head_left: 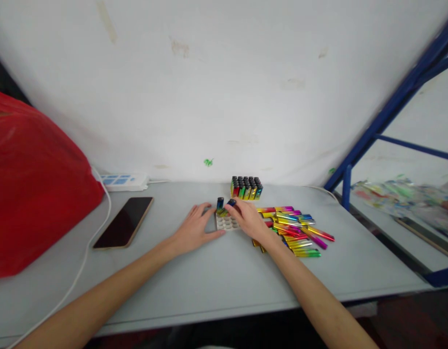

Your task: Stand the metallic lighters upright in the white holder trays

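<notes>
A small white tray [226,223] with empty round slots lies on the grey table [216,276]. My left hand [195,228] rests beside its left edge, fingers spread on the table and touching it. One colourful lighter [220,204] stands upright in the tray. My right hand [248,217] pinches a second lighter [232,202] by its dark cap over the tray. A pile of loose rainbow lighters [296,229] lies just right of my right hand.
A filled tray of upright lighters [246,188] stands at the wall. A dark phone [124,222] lies at left, with a white power strip [124,181] and its cable behind it. A big red bag [31,184] fills the left. A blue metal rack [391,106] stands right.
</notes>
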Demonstrator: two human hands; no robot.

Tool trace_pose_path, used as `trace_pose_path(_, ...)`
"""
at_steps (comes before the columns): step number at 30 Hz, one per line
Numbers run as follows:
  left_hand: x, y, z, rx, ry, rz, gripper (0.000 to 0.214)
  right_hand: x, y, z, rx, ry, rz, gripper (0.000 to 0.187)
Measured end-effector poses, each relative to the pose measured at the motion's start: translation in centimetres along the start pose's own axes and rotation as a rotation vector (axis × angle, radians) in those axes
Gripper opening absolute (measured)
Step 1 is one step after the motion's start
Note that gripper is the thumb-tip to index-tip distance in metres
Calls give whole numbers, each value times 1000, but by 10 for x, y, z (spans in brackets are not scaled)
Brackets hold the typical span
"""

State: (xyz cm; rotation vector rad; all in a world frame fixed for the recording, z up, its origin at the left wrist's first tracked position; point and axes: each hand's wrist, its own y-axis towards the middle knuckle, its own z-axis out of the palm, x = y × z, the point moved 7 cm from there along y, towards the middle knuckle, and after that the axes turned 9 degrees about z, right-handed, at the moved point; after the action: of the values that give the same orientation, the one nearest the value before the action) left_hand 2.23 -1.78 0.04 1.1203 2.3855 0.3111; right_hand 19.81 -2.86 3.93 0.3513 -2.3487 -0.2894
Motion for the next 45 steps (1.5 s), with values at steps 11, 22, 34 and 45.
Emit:
trace_pose_path(11,0,-1,-2,-24,20,47,72,15,12,12,47,-351,-104,33)
trace_pose_path(22,10,0,5,-1,54,68,79,24,10,15,46,-474,-142,39)
trace_pose_path(34,7,2,-1,-1,50,58,80,-92,-6,-92,31,-336,178,9)
trace_pose_path(45,3,2,-2,23,43,46,79,-114,-11,-92,136,-290,272,5)
